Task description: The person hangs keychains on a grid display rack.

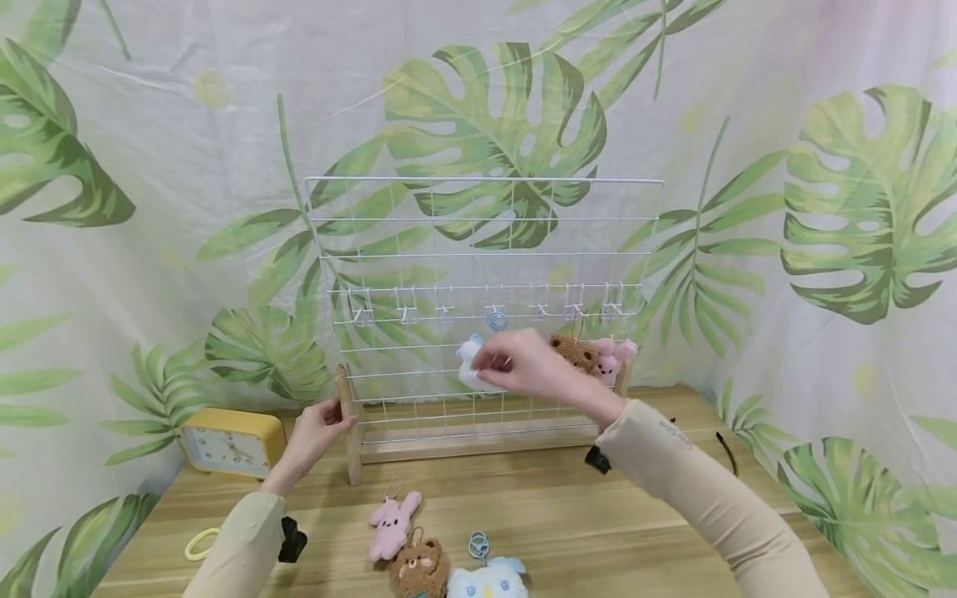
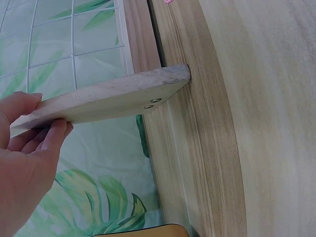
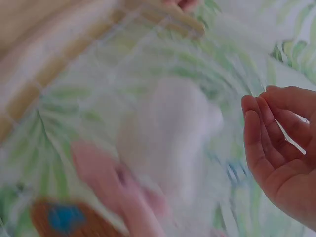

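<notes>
- While my left hand steadies nothing but wood, its thumb and fingers pinch the wooden upright at the left end of the wire rack; two screws show near the upright's foot.
- My right hand is raised before the middle of the rack, fingers bent and tips drawn close to the thumb. I cannot tell whether anything lies between them.
- White plush toy: just below a blue ring on a middle hook, partly covered by my right hand in the head view; blurred, and apart from my fingertips in the right wrist view.
- Hooks: set in a row across the rack.
- Hung at the rack's right side: a brown bear and, beside it, a pink rabbit.
- On the wooden table, in front of the rack: a second pink rabbit, a second brown bear and a blue-and-white toy topped by its own blue ring, the last two cut by the lower edge.
- At left: a yellow clock near my left wrist, and a yellow loop lying flat.
- Behind everything: a leaf-printed cloth.
</notes>
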The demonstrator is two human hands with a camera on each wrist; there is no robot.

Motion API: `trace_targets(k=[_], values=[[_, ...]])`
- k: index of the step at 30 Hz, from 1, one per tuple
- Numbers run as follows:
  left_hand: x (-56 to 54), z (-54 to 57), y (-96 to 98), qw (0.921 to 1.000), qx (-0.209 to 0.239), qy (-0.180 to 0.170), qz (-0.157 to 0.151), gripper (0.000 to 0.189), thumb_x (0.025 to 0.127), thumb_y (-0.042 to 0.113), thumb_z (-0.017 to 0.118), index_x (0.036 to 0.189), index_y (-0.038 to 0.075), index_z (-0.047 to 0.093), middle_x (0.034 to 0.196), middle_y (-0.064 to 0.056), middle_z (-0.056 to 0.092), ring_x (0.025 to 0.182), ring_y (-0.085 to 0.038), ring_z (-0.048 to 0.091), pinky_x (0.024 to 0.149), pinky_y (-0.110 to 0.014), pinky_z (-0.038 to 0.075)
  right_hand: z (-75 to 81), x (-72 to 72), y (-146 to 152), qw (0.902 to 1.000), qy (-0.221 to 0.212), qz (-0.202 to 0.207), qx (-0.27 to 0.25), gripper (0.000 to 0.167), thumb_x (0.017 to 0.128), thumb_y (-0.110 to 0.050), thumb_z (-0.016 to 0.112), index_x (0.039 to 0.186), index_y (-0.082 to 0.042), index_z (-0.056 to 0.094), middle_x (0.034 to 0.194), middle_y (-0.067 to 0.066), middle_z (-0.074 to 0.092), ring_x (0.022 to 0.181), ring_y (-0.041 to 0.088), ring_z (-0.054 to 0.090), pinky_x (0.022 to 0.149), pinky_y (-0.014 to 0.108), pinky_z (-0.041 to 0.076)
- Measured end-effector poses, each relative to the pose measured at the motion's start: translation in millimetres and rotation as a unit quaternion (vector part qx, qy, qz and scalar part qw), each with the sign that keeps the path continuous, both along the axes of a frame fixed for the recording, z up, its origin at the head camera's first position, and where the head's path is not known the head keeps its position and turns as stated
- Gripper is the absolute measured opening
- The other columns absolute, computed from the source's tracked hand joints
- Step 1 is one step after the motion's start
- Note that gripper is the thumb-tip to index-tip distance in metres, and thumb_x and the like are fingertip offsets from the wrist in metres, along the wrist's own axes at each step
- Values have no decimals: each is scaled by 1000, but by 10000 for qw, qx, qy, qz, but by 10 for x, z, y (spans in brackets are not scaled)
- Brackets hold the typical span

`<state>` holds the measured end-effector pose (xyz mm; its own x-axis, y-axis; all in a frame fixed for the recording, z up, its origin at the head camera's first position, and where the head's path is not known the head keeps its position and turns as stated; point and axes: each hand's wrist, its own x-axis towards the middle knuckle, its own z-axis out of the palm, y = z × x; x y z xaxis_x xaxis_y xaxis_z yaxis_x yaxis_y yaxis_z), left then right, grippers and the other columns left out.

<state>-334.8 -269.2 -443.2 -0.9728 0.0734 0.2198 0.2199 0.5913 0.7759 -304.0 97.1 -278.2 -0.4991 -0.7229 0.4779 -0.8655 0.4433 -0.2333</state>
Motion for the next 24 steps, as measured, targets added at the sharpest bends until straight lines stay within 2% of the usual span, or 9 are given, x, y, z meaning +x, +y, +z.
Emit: trace_targets(k=[3,6,10,12,14,19,24], values=[[-6,-9,-6,10000,17,-6,0,53,99,13,59,142,-14,43,134,-34,57,124,-44,58,93,-40,57,-283,21,-186,9993,-62,183,318,7,89,-8,71,94,-5,76,90,5,76,78,11,70,71,11,53],[-2,-5,-5,10000,7,-10,7,53,99,13,59,142,-14,43,134,-33,57,124,-44,58,93,-41,57,-611,13,-400,9968,-380,374,602,8,91,-9,70,95,-5,76,89,5,76,77,9,70,71,13,54],[1,5,6,10000,21,-26,12,51,99,12,59,141,-14,45,133,-33,58,123,-44,59,93,-40,57,-1055,-36,-698,9880,-1097,380,1023,10,92,-11,69,97,-6,76,90,4,77,74,3,67,68,9,52],[-3,3,5,10000,26,-18,5,50,99,12,59,140,-14,46,132,-33,59,122,-44,59,92,-39,57,-1253,-72,-839,9832,-1333,307,1206,10,92,-11,69,97,-7,77,90,2,77,73,0,65,66,6,48],[-10,1,2,10000,56,-27,-3,50,99,12,59,140,-14,47,132,-33,59,122,-44,60,91,-38,58,-1428,-116,-963,9815,-1350,223,1339,9,92,-13,70,94,-10,77,88,0,77,72,-4,63,65,3,45],[-13,-9,-11,9999,117,-53,7,51,99,12,59,141,-14,46,133,-33,59,123,-43,60,92,-38,58,-1733,-249,-1219,9824,-1149,-47,1474,6,89,-15,71,88,-13,77,83,-4,76,64,-8,57,59,2,42],[10,-11,-1,9999,168,-42,-6,49,99,12,59,139,-14,48,132,-34,59,122,-44,59,91,-38,58,-1846,-325,-1375,9778,-1437,-347,1486,5,87,-13,72,86,-11,77,79,-4,74,59,-5,53,55,5,43]])
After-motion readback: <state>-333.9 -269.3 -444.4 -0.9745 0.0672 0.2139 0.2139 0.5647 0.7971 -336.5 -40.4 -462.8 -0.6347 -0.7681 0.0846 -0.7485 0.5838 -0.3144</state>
